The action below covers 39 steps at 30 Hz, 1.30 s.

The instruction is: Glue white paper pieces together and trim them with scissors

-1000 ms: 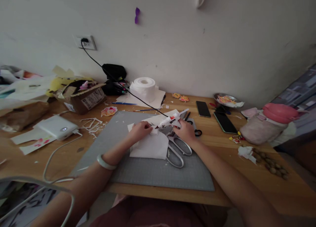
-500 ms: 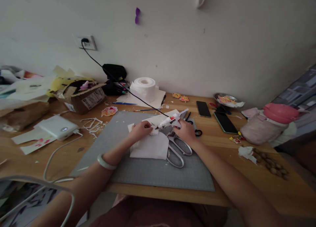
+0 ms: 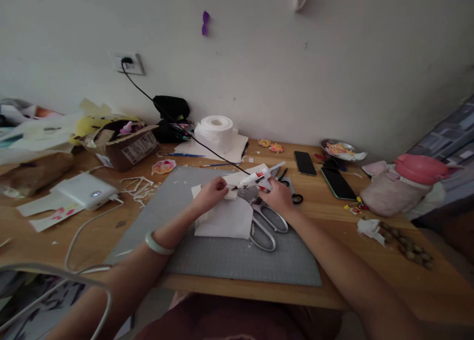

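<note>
white glue gun (image 3: 254, 179) clasped in right hand (image 3: 278, 198) — nozzle leftward, left hand (image 3: 210, 194) grip pinching small white piece (image 3: 231, 194)

Single head-worn view, looking forward and down, desk (image 3: 370, 241) near, wall (image 3: 333, 73) behind, both forearms entering from below.

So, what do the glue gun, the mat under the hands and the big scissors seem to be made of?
Glue gun: white plastic by the look, smooth moulded body with red marks. Mat: matte grey, flat, probably rubbery vinyl, though this is uncertain. Scissors: metal most likely, with pale silvery loop handles.
</note>
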Tool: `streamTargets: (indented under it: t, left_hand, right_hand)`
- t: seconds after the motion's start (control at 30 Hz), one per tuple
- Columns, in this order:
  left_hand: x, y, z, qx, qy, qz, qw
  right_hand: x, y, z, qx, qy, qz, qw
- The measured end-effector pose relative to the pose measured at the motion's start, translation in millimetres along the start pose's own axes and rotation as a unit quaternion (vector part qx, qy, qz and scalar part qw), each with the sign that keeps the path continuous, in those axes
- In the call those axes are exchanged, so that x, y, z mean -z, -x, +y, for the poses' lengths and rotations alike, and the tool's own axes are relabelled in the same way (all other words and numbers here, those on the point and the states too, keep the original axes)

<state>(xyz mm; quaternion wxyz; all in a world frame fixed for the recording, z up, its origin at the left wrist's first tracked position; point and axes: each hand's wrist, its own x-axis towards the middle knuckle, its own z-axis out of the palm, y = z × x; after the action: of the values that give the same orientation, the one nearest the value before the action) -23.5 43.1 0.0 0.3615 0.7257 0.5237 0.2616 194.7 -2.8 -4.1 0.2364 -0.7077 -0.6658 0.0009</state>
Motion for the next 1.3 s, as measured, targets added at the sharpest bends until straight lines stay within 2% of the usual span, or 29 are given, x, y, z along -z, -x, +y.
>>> streamTargets:
  t: [0.17,0.47,0.8,1.03,1.3]
  left_hand:
    - [3.5,5.0,7.2,-0.013,-0.017,0.041,0.999]
    - [6.5,2.2,3.1,-0.008,-0.004,0.095,0.995]
    - [6.5,-1.5,0.7,0.013,0.048,0.096,0.994]
    - [5.0,-7.6,-8.6,0.026,0.073,0.098,0.992]
    - [1.5,-2.1,-3.2,0.020,0.113,0.074,0.991]
  right_hand:
    - [0.8,-0.2,-1.6,0.010,0.004,0.013,1.000]
    - [-3.8,-1.7,2.9,-0.010,-0.006,0.024,1.000]
    - [-4.4,-3.6,3.8,-0.045,-0.059,0.043,0.996]
    - [-3.3,-5.5,7.0,-0.058,-0.163,0.070,0.982]
    - [-8.0,-1.7,6.4,-0.010,-0.103,0.041,0.994]
